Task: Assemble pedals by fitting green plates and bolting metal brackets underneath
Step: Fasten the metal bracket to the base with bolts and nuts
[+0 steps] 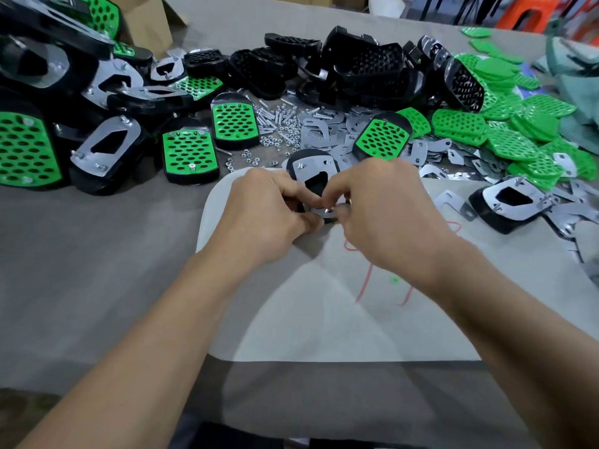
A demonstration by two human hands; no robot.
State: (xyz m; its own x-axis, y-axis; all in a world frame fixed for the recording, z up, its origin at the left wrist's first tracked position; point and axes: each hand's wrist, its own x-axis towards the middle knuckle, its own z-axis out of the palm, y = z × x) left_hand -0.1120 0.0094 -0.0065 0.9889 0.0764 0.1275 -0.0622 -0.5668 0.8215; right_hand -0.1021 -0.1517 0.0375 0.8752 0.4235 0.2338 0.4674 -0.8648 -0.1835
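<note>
**Pedal: bracket fastening at the near end**

Pedal is upside down at the desk centre, held up over a white sheet. The metal bracket sits on its underside. A far bolt is already through the bracket.

Left hand: fingers curled round the pedal's near edge, bracing it. Right hand: thumb and fingertips pinch a small silver fastener at the bracket's near hole. Can't tell if it's a nut or a bolt end, as the fingers cover most of it.

My read: this is the step of starting the near fastener by hand. To do it well:
- Keep the bracket hole lined up over the pedal hole before turning, with the left thumb pressing the bracket flat.
- Start the thread square with light turns. If it binds, back off and restart; don't force it.
- Leave it finger-tight until every bolt is in, then snug them all.
- Check the green plate is seated on the far face. It's hidden from here.

Supplies are close: loose nuts and bolts just beyond the pedal, spare brackets beside them, green plates heaped on the right. Done pedals are stacked on the left.
</note>
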